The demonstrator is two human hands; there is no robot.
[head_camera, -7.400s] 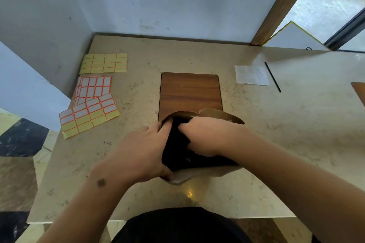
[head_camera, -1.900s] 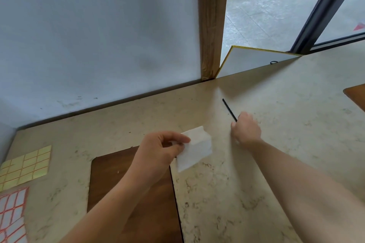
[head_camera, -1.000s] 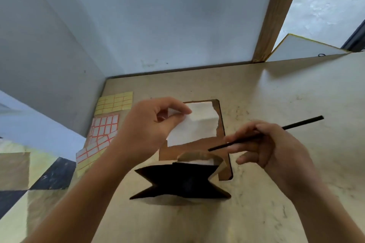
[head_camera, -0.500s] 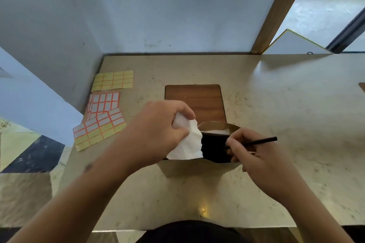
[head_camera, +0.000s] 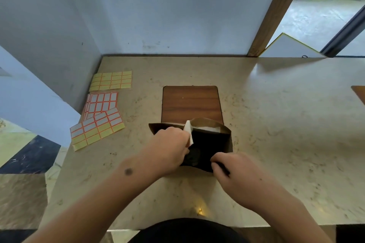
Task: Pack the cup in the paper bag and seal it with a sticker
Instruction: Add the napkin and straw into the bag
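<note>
While the bag stands open on the table, the left hand pinches a napkin at its mouth — the right hand grips its near edge; cup hidden.

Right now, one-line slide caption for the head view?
Left hand pushes a white napkin into the open paper bag; right hand grips its near edge, sticker sheets untouched.

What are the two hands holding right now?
Left hand: closed on a white napkin over the paper bag.
Right hand: closed on a thin black stick.
</note>
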